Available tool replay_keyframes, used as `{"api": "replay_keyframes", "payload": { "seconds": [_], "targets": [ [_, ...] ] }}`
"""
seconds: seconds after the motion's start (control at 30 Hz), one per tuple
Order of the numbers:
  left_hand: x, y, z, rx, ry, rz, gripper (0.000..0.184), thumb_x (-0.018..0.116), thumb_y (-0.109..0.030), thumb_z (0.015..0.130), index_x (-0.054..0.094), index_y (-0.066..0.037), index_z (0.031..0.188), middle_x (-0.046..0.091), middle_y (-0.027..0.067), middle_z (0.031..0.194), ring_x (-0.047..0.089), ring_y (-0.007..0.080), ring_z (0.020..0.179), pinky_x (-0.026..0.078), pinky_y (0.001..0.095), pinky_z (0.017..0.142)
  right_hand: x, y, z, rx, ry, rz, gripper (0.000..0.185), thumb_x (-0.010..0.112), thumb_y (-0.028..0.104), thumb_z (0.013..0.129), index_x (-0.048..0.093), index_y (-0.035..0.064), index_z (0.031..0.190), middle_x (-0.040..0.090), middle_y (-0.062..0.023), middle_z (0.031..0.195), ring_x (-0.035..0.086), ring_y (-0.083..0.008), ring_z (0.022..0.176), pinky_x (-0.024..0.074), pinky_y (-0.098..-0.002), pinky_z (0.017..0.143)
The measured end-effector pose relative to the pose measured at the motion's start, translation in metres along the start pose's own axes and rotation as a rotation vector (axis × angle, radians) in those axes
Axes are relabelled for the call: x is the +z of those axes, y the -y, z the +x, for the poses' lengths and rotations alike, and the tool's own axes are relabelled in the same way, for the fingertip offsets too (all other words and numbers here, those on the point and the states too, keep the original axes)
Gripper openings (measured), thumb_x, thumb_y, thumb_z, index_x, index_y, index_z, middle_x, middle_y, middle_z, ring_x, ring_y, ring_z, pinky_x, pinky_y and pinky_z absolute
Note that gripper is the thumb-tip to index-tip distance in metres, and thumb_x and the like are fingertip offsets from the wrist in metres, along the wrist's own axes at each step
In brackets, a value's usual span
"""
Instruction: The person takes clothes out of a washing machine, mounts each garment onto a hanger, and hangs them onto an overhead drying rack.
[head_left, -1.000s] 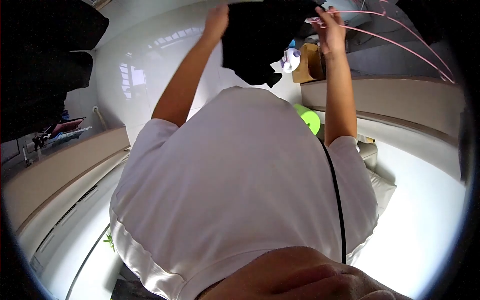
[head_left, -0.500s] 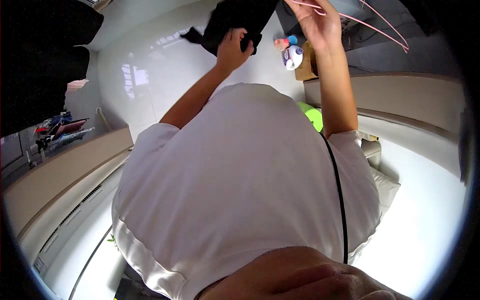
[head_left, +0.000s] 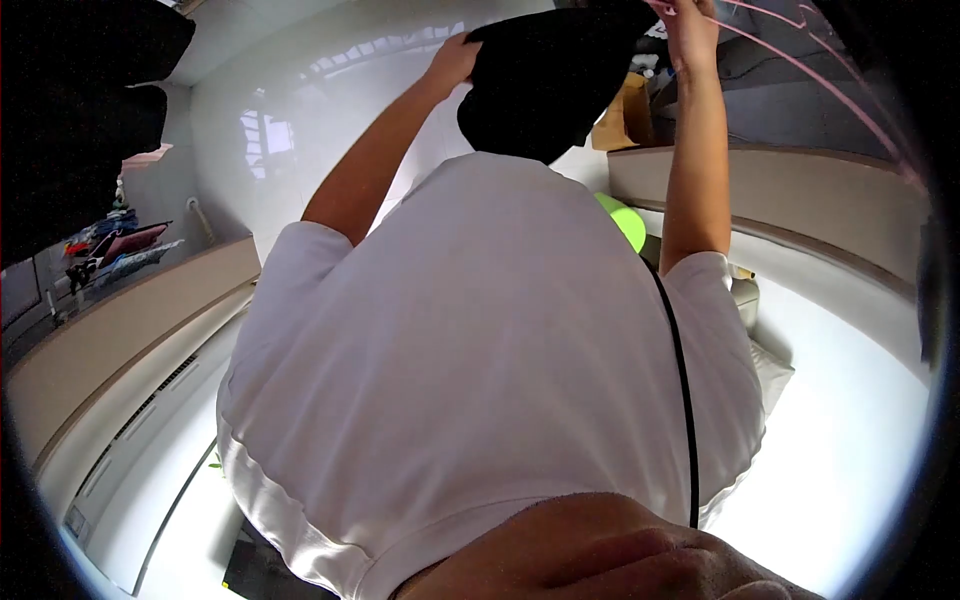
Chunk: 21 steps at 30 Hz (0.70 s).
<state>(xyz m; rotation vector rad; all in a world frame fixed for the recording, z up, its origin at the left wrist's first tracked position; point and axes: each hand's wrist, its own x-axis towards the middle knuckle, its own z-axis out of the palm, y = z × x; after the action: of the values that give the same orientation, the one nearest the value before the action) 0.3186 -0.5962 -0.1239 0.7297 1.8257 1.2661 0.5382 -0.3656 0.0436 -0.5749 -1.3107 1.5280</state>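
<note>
My left hand [head_left: 452, 65] is closed on the left edge of a black garment [head_left: 550, 80]. The cloth hangs spread in front of my chest, and its far edge runs out at the top of the view. My right hand [head_left: 692, 32], at the upper right, has its fingers closed on a thin pink hanger [head_left: 775, 50], whose wire is blurred and reaches out to the right. The garment's right upper part comes close to my right hand; whether those fingers also hold cloth I cannot tell.
A brown paper bag [head_left: 625, 112] stands below the garment's right side. A bright green object [head_left: 622, 222] lies near my right arm. Dark clothes [head_left: 80, 120] hang at the left, with more laundry [head_left: 120, 245] behind a beige ledge [head_left: 140, 320].
My left hand has risen, and the bunched black garment is now spread out to the right, covering the bottles on the floor. My right hand has moved right and up with the pink hanger.
</note>
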Motion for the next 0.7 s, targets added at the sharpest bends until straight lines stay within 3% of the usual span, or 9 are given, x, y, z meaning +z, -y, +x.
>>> {"api": "replay_keyframes", "payload": {
  "seconds": [0.07,0.1,0.17,0.27,0.33,0.4,0.6,0.67,0.7],
  "targets": [
    [0.002,-0.029,0.004,-0.086,0.214,-0.412,0.034,0.059,-0.029,0.101,0.065,-0.002,0.121,0.073,0.0074,0.095,0.068,0.0194,0.079,0.055,0.0349,0.07,-0.031,-0.012,-0.003,0.08,0.057,-0.427,0.008,0.06,0.009,0.098,0.059,0.0021,0.093,0.064,-0.0054,0.081,0.066,-0.0168,0.079,0.0556,-0.0302,0.07],
    [0.007,-0.025,0.025,-0.086,0.218,-0.409,0.034,0.059,-0.029,0.101,0.065,-0.002,0.121,0.073,0.0074,0.095,0.068,0.0194,0.079,0.055,0.0349,0.07,-0.078,-0.052,0.009,0.024,0.066,-0.436,0.027,0.079,0.021,0.091,0.058,0.0085,0.102,0.071,-0.0048,0.087,0.069,-0.0161,0.083,0.0563,-0.0351,0.075],
    [0.013,-0.012,0.085,-0.17,0.358,-0.701,0.04,0.069,-0.037,0.095,0.068,-0.004,0.117,0.073,0.0097,0.097,0.069,0.0238,0.083,0.055,0.0349,0.077,-0.11,-0.084,-0.009,-0.283,-0.037,-1.248,0.043,0.083,0.039,0.087,0.054,0.0073,0.091,0.068,-0.0042,0.078,0.062,-0.0121,0.07,0.0462,-0.0276,0.061],
    [0.032,-0.099,0.043,-0.243,0.438,-0.924,0.019,0.059,-0.019,0.1,0.061,-0.001,0.094,0.064,0.0142,0.095,0.064,0.0286,0.083,0.053,0.0339,0.076,-0.09,-0.065,-0.068,0.184,-0.018,-0.991,0.068,0.085,0.059,0.078,0.061,-0.001,0.1,0.066,-0.007,0.086,0.064,-0.0252,0.075,0.053,-0.0334,0.072],
    [0.04,-0.1,0.067,-0.195,0.419,-0.954,0.022,0.057,-0.023,0.102,0.061,-0.003,0.096,0.066,0.0113,0.09,0.065,0.0232,0.079,0.055,0.0309,0.072,-0.053,-0.04,-0.108,0.397,0.058,-0.42,0.045,0.084,0.042,0.085,0.061,0.0062,0.098,0.065,-0.0039,0.087,0.067,-0.0155,0.078,0.0512,-0.0268,0.066],
    [0.039,-0.121,0.071,-0.167,0.289,-1.064,0.019,0.056,-0.021,0.102,0.06,-0.002,0.097,0.065,0.0127,0.087,0.065,0.0251,0.08,0.057,0.0315,0.073,-0.041,-0.041,-0.129,0.527,0.062,-0.159,0.033,0.082,0.03,0.09,0.061,0.0057,0.096,0.066,-0.0058,0.089,0.071,-0.0174,0.083,0.0554,-0.0268,0.069],
    [0.014,-0.166,0.05,-0.056,0.196,-1.216,0.014,0.054,-0.013,0.103,0.055,0.0,0.1,0.062,0.0151,0.091,0.062,0.0268,0.079,0.059,0.0358,0.074,-0.005,-0.046,-0.168,0.47,0.266,0.102,0.01,0.064,0.007,0.1,0.058,0.004,0.107,0.07,-0.0206,0.117,0.071,-0.0347,0.111,0.0595,-0.0374,0.094],
    [0.01,-0.18,0.035,-0.106,0.186,-1.224,0.015,0.053,-0.013,0.104,0.054,0.002,0.1,0.06,0.0169,0.09,0.06,0.0284,0.082,0.059,0.0373,0.077,0.024,-0.03,-0.169,0.484,0.329,0.18,0.009,0.062,0.005,0.1,0.057,0.0049,0.108,0.067,-0.0255,0.126,0.069,-0.0362,0.116,0.0577,-0.0388,0.099],
    [0.01,-0.187,0.025,-0.104,0.189,-1.222,0.015,0.053,-0.013,0.104,0.054,0.002,0.1,0.06,0.0169,0.09,0.06,0.0284,0.082,0.059,0.0373,0.077,0.037,-0.027,-0.17,0.482,0.264,0.225,0.009,0.062,0.003,0.1,0.057,0.0061,0.106,0.07,-0.0202,0.117,0.071,-0.0311,0.112,0.0563,-0.0378,0.101]
  ]
}}
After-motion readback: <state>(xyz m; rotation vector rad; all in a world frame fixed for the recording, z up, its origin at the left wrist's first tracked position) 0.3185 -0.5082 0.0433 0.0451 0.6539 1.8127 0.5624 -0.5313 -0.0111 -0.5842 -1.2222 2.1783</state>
